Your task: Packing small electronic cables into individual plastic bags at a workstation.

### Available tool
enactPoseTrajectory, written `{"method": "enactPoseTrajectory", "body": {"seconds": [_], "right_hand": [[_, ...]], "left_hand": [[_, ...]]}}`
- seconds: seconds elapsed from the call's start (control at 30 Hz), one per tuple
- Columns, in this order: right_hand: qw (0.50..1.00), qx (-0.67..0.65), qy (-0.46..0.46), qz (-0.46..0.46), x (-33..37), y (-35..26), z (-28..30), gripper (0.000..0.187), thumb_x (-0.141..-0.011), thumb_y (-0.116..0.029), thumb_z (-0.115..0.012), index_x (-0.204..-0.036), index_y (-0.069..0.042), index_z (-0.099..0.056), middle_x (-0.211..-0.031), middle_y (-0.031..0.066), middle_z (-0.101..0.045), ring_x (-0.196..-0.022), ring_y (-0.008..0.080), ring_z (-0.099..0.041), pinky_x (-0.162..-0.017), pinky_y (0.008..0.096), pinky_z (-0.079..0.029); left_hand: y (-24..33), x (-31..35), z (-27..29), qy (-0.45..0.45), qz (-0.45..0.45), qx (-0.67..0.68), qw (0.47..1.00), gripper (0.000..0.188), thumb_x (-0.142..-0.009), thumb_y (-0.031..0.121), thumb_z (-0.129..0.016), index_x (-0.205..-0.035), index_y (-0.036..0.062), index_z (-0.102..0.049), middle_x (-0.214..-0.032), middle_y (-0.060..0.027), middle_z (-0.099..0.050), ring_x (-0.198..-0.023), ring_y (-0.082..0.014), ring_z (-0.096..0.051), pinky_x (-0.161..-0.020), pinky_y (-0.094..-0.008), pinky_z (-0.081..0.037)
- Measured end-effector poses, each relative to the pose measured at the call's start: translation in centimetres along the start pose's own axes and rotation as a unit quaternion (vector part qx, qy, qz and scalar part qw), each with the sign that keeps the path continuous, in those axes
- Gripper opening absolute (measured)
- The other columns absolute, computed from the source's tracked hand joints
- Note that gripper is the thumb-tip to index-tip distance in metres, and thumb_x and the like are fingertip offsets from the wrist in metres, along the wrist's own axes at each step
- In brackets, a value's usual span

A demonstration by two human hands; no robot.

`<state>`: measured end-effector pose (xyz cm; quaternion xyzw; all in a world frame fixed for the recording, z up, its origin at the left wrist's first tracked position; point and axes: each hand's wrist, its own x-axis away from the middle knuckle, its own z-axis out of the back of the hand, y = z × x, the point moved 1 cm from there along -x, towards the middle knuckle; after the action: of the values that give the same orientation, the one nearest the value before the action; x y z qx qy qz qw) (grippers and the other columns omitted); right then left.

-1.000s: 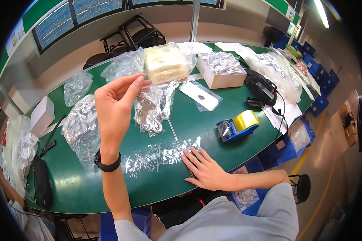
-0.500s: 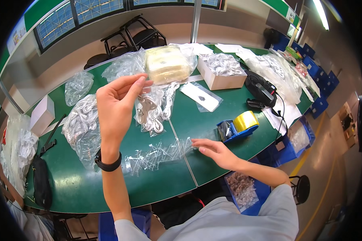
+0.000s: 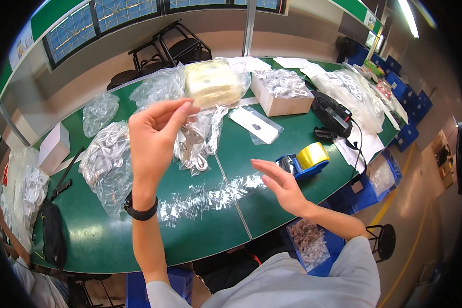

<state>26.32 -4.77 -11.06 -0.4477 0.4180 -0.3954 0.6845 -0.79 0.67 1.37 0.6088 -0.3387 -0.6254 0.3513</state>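
Where the strip (image 3: 223, 194) lies: flat across the middle of the counter (image 3: 190, 242), glossy and whitish with thin lines running through it; whether it is film, threads or both, I cannot tell. Laid out like this, it probably stays in easy reach.
Right hand (image 3: 284, 191): at the strip's 3 o'clock end, palm angled down, fingers extended and thumb spread apart; it seems to hold nothing, and contact with the strip cannot be made out.
Left hand (image 3: 155, 131): raised at 11 o'clock, thumb and fingertips pinched together; if something thin is between them, it is too fine to see. The height perhaps leaves the strip uncovered.
Dispenser (image 3: 313, 169): at 2 o'clock, blue with a yellow roll, just beside the right hand, presumably for handiness.
Cables (image 3: 196, 163): bagged, at 12 o'clock, partly behind the left hand.
Heap (image 3: 107, 154): more white cables in clear plastic, at 10 o'clock, likely bagged against tangling.
Card (image 3: 255, 127): white, in a clear sleeve, at 1 o'clock.
Carton (image 3: 292, 106): beyond the card, full of wrapped white items, its walls likely keeping them together.
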Motion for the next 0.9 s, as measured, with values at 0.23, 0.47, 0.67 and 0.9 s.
{"method": "enactPoseTrajectory", "body": {"seconds": [0.23, 0.47, 0.67, 0.9], "right_hand": [[0.992, -0.071, 0.061, 0.088, -5.1, -6.0, -2.8, 0.045, -0.095, -0.007, -0.058, -0.138, -0.001, -0.046, -0.137, 0.0139, -0.051, -0.124, 0.0216, -0.053, -0.104, 0.0336, -0.043], [0.968, -0.093, 0.162, 0.167, -8.7, -7.6, -3.6, 0.017, -0.093, -0.007, -0.064, -0.107, 0.002, -0.067, -0.097, 0.0068, -0.070, -0.093, 0.0114, -0.066, -0.085, 0.0247, -0.052], [0.961, -0.054, 0.162, 0.219, -10.5, -9.2, -2.2, 0.011, -0.093, -0.006, -0.065, -0.096, 0.002, -0.071, -0.091, 0.0045, -0.071, -0.087, 0.0099, -0.067, -0.079, 0.0226, -0.052], [0.959, -0.046, 0.110, 0.256, -12.1, -11.6, -1.6, 0.011, -0.092, -0.004, -0.064, -0.097, 0.003, -0.071, -0.091, 0.0067, -0.072, -0.086, 0.0122, -0.068, -0.078, 0.0243, -0.053]], "left_hand": [[-0.8, 0.8, -2.6, -0.013, 0.008, 0.025, 1.000, 0.019, -0.091, 0.004, -0.066, -0.107, -0.0056, -0.071, -0.092, -0.0121, -0.074, -0.082, -0.0147, -0.071, -0.076, -0.0239, -0.055], [-1.4, 1.5, -3.9, 0.015, -0.031, -0.007, 0.999, 0.017, -0.090, 0.004, -0.068, -0.104, -0.0055, -0.072, -0.092, -0.0126, -0.073, -0.083, -0.0174, -0.072, -0.074, -0.0262, -0.058], [-0.7, 1.1, -3.1, 0.027, -0.023, 0.054, 0.998, 0.017, -0.090, 0.003, -0.068, -0.104, -0.0052, -0.071, -0.094, -0.0136, -0.073, -0.085, -0.0172, -0.071, -0.077, -0.0260, -0.057], [0.2, 0.4, -1.8, 0.008, -0.023, 0.062, 0.998, 0.017, -0.087, -0.001, -0.070, -0.103, -0.0067, -0.071, -0.097, -0.0126, -0.073, -0.089, -0.0153, -0.070, -0.083, -0.0246, -0.055]]}}
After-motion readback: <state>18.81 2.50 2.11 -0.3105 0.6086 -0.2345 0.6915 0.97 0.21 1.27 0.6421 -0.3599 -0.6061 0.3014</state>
